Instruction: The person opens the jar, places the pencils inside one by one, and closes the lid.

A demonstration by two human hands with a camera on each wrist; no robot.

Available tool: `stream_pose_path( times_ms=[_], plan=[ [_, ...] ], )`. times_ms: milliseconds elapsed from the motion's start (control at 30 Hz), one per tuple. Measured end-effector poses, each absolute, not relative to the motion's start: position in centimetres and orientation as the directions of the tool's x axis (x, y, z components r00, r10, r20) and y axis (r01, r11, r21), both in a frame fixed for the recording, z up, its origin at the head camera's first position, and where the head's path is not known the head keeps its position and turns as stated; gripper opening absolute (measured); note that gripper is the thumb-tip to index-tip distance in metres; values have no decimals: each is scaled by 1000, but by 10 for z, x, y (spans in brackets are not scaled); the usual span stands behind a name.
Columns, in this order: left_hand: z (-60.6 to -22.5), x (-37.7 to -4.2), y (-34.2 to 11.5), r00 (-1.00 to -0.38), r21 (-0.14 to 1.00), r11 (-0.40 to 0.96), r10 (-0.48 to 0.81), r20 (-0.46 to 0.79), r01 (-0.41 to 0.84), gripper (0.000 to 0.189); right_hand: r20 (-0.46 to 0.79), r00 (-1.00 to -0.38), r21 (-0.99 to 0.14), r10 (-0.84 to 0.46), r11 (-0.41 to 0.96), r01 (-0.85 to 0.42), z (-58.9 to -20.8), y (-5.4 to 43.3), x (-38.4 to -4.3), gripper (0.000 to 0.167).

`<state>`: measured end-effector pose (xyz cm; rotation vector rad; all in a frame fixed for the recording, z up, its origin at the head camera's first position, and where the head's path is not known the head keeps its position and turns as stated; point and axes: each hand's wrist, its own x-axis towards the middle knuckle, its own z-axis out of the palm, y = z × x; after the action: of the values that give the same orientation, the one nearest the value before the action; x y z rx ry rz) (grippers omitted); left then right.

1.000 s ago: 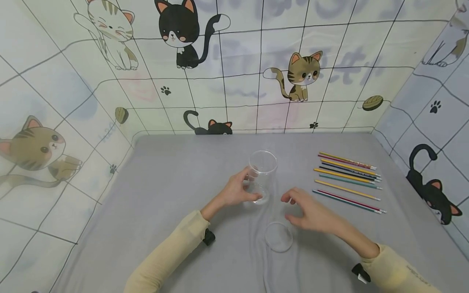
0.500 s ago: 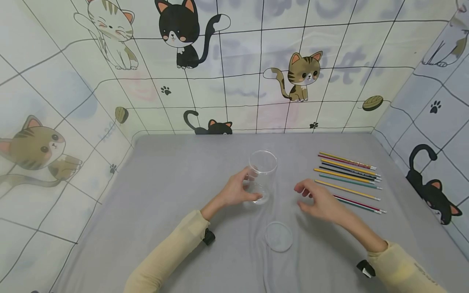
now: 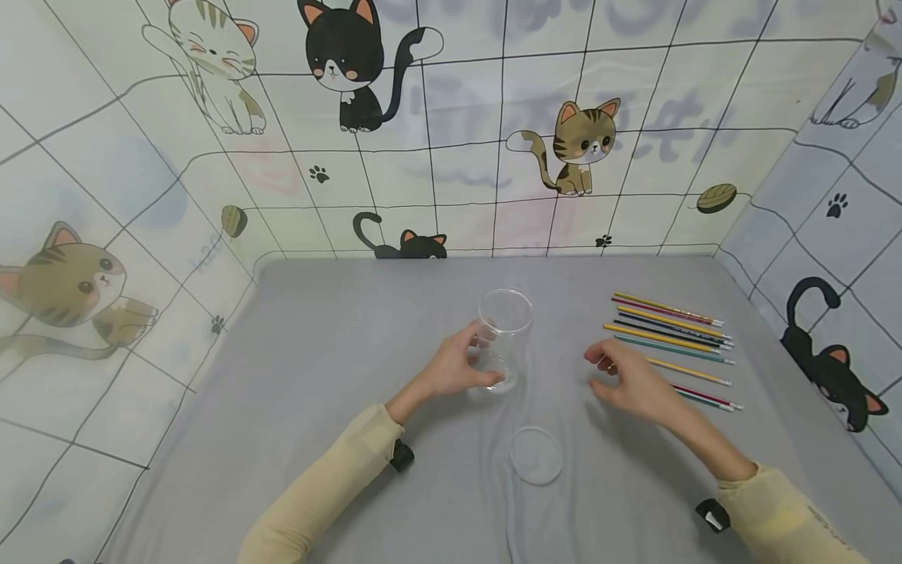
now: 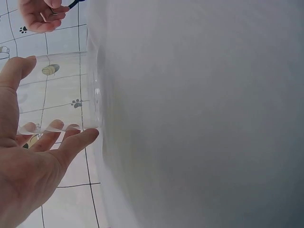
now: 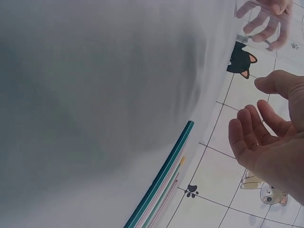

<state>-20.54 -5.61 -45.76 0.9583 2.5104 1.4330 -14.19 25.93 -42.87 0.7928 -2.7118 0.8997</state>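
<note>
A clear, open-topped jar (image 3: 509,345) stands upright on the grey cloth. My left hand (image 3: 454,364) grips its side, with the fingers round the far wall and the thumb low at the near side; the left wrist view shows the jar (image 4: 61,90) between thumb and fingers. To the right, my right hand (image 3: 630,384) hovers with loosely bent fingers and holds nothing. Beyond and beneath it lie several pencils (image 3: 669,333), yellow, teal, dark and red, partly hidden by the hand. In the right wrist view, the teal pencil (image 5: 164,173) runs below the hand (image 5: 270,128).
A clear round lid (image 3: 536,456) lies flat on the cloth in front of the jar. The grey tabletop (image 3: 317,329) ends at a cat-print tiled backdrop (image 3: 465,157) at the back and both sides.
My right hand has moved right and slightly back, away from near the lid and over towards the pencils, covering the ends of the nearest ones. My left hand and the jar have stayed still.
</note>
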Motion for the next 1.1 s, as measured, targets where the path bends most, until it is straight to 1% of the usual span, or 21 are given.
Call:
stream_pose_path(
  times_ms=[167,367,567,767,1100],
  plan=[
    [-457,-205,-56,-799,804,368,565,206,467,68,322,-862,-506,-392,698,-506,-430,267,-142,39],
    [-458,-206,-55,-797,800,370,566,209,472,70,388,-848,-511,-362,681,-524,-435,275,-143,39],
    [-459,-206,-56,-795,800,360,564,222,479,70,431,-847,-513,-311,688,-514,-441,282,-141,43],
    [-459,-206,-56,-796,800,363,563,221,478,70,486,-826,-514,-285,671,-534,-447,287,-141,47],
    [-458,-205,-56,-791,805,348,569,226,480,70,469,-841,-520,-269,686,-509,-454,295,-141,47]
  ],
)
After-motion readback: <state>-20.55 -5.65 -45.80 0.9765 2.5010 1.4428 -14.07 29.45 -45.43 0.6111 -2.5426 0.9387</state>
